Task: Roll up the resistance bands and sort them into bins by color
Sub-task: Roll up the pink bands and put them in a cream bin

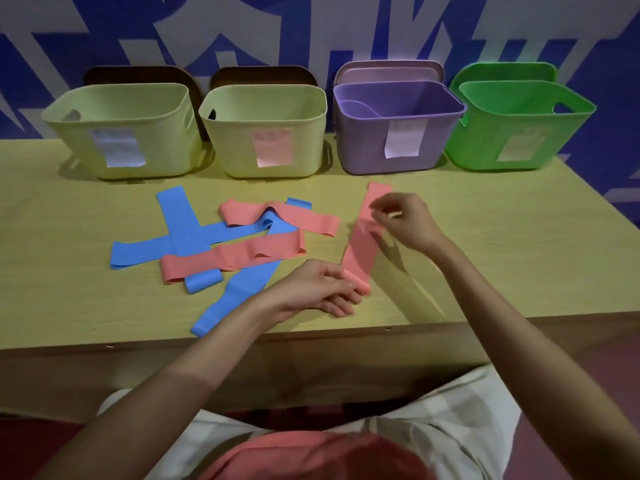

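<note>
My left hand [323, 289] lies with its fingers on the near end of the pink band [363, 237], pinning it to the desk [502, 254]; whether they pinch it I cannot tell. My right hand [405, 220] hovers over the far half, fingers loosely curled, holding nothing. The band's long axis runs away from me, so I judge the roll should start at the left hand's end.

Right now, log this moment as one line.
step: start roll | left hand: on near end of pink band | right hand: above far half | bins: no rolls visible
</note>
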The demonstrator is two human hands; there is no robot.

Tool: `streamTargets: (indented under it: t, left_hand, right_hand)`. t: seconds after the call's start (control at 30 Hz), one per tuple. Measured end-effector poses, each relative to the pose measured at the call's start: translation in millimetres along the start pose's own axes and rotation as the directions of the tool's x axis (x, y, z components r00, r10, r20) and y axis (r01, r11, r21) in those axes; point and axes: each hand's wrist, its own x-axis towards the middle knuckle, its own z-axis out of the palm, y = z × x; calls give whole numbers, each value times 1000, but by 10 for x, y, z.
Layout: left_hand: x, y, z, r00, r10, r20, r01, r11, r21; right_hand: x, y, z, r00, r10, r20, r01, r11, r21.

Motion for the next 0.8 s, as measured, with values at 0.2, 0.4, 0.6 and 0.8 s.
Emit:
streamTargets:
  t: [0.2,0.4,0.6,0.8]
  left_hand:
    - [30,-35,11,988,38,-147,-38,999,1]
    - [30,-20,94,975,71,-211,-84,995,-52]
    - [-12,-164,76,932,179,-315,-134,978,160]
    - [-51,-339,32,749,638,-179,-338,600,725]
  right_hand:
    - [-1030,-89,181,996,11,89,-29,980,199]
    - [-1222,-171,353,996,67,-50,-47,944,328]
    - [-1165,-295,261,993,15,-119,27,941,338]
    - [-1368,-207,304,999,22,-42,-8,950,313]
